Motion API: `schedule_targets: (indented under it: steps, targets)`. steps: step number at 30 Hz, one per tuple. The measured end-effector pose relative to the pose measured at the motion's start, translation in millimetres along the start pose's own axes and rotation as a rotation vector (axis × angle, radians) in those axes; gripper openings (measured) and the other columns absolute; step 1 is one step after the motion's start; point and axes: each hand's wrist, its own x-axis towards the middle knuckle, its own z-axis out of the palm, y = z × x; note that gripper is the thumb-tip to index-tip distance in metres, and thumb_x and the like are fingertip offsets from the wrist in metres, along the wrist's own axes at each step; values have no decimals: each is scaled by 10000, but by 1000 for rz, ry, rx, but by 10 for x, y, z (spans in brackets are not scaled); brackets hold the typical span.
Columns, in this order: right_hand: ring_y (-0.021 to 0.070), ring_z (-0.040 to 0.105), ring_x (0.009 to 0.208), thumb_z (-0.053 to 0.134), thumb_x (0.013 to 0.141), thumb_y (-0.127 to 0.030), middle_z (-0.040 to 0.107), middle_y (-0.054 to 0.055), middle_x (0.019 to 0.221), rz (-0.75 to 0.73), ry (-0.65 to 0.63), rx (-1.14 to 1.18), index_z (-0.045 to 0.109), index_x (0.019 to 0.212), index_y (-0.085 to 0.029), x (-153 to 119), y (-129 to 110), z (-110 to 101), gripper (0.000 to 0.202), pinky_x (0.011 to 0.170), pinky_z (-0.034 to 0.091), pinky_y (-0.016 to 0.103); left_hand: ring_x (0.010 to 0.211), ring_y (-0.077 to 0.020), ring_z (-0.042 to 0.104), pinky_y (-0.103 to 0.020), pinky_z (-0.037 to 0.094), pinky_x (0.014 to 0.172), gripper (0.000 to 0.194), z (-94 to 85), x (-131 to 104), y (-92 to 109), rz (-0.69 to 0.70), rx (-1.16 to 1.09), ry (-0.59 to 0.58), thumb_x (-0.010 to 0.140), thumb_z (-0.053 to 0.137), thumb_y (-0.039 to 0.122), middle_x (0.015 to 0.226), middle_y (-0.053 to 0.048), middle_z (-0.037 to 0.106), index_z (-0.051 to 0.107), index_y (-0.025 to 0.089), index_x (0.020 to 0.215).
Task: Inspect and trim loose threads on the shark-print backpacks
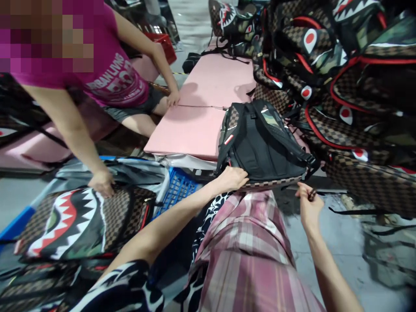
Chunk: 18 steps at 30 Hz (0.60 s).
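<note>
A black backpack (260,143) with checkered and camouflage trim lies back-panel up on the near edge of a pink tabletop (198,125), its straps facing me. My left hand (233,178) is closed on the backpack's lower left edge, fingers curled over the fabric. Just off the lower right corner, beside a strap end, my right hand (310,203) is closed in a pinch. A small dark object (312,195) pokes out of that fist; its kind is too blurred to tell.
Many checkered backpacks (351,112) are heaped at the right. Across the table a person in a magenta shirt (113,82) rests one hand on a shark-mouth backpack (71,221), lying by a blue crate (178,186). A red crate (165,47) stands farther back.
</note>
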Motion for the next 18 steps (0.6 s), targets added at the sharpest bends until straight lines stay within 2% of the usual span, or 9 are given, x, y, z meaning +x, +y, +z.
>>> schedule_targets:
  steps: [4,7,11,18]
  targets:
    - [196,605,762,552,760,-502,667,67,913,-105,-165,-437,546,1195,-184,-218,-163,-85,539,679,435,302,594,-121,560,-219,335,554,283,4,491,82,54,-251,28,870,421,215,638,-35,627,609,135,674]
    - [210,616,842,461,839,-466,664,90,1007,-205,-220,-620,547,1166,-170,-306,-275,-45,449,707,425,301,524,-106,529,-214,308,527,301,13,732,148,66,-351,24,847,443,216,557,-23,602,605,140,606]
    - [186,619,804,401,891,-405,687,68,927,-282,-192,-693,629,994,-178,-290,-341,91,338,679,394,267,526,-109,536,-214,309,531,305,44,800,204,58,-390,15,840,437,221,561,-29,614,617,142,607]
    - [175,595,735,436,892,-337,685,59,851,-359,-197,-877,656,958,-182,-276,-446,263,277,614,317,271,581,-131,581,-220,333,556,288,41,771,225,38,-397,5,832,439,211,616,-51,648,637,144,633]
